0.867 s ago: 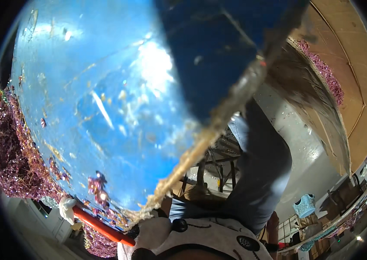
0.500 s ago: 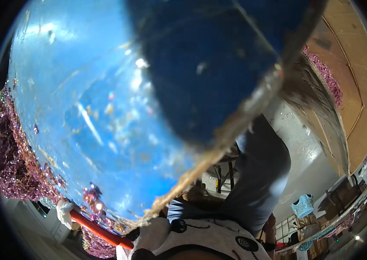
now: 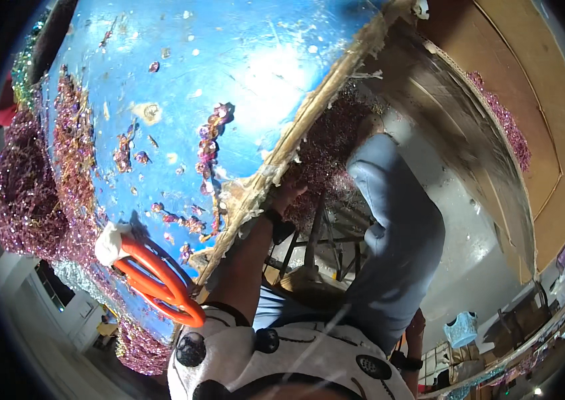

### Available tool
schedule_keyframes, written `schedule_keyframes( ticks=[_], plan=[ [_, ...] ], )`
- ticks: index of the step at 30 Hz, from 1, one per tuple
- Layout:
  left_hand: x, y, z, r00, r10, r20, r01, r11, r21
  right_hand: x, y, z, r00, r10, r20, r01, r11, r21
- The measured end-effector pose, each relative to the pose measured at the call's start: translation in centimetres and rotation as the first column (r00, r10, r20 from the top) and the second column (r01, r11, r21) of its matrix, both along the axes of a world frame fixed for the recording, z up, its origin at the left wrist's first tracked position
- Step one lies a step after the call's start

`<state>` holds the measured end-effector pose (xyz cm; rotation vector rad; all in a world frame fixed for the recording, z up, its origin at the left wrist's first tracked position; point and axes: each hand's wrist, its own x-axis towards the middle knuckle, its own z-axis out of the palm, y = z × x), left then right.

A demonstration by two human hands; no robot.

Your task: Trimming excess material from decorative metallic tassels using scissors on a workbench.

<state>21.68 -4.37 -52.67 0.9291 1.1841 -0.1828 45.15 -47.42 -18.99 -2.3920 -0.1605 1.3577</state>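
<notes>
My left hand (image 3: 289, 196) reaches down beside the ragged edge of the blue tabletop (image 3: 242, 100), with a dark watch on its wrist. Its fingers look closed on a mass of purple-pink tinsel (image 3: 332, 143), which partly covers them. At the lower right, my right hand (image 3: 416, 325) hangs past my trouser leg, a dark band around its wrist. Its fingers are too small and hidden to read. Orange-handled scissors (image 3: 159, 280), with white wrapping (image 3: 113, 244) at one end, lie near the table's edge. Beaded purple strands (image 3: 209, 147) are scattered on the blue surface.
Heaps of glittery pink tinsel (image 3: 29, 193) line the table's far left side. A large cardboard box (image 3: 549, 127) stands open at the right, more pink tinsel inside. A dark-legged stool (image 3: 316, 233) is below. A light-blue basket (image 3: 461, 329) sits at the lower right.
The blue tabletop, close and blurred before, is now farther off and sharper. My left forearm and hand have come into sight beside its edge. The scissors and tinsel show more fully.
</notes>
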Motion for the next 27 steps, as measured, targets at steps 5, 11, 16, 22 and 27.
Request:
schedule_keyframes(
  ticks=[5,11,16,22,27],
  plan=[
    [-6.5,0.5,-5.1,0.954,0.058,-0.295,-0.03,0.995,0.099,-2.5,-2.7,0.3,0.993,-0.098,-0.065,0.103,0.992,0.077],
    [-3.6,-0.3,-3.5,0.969,0.245,-0.013,-0.242,0.947,-0.214,-3.9,-6.1,-0.5,0.901,-0.402,-0.163,0.378,0.912,-0.159],
    [-3.6,1.3,-2.2,0.96,0.276,-0.039,-0.278,0.939,-0.202,-1.8,-1.4,-0.6,0.907,-0.367,-0.206,0.371,0.928,-0.02],
    [0.3,2.5,0.5,0.87,0.289,-0.399,-0.294,0.955,0.05,1.0,0.0,-0.7,0.996,-0.079,-0.028,0.081,0.994,0.067],
    [5.7,4.3,13.9,0.977,0.199,-0.081,-0.205,0.975,-0.086,6.0,7.9,1.8,0.931,-0.104,0.349,-0.02,0.942,0.334]
  ],
)
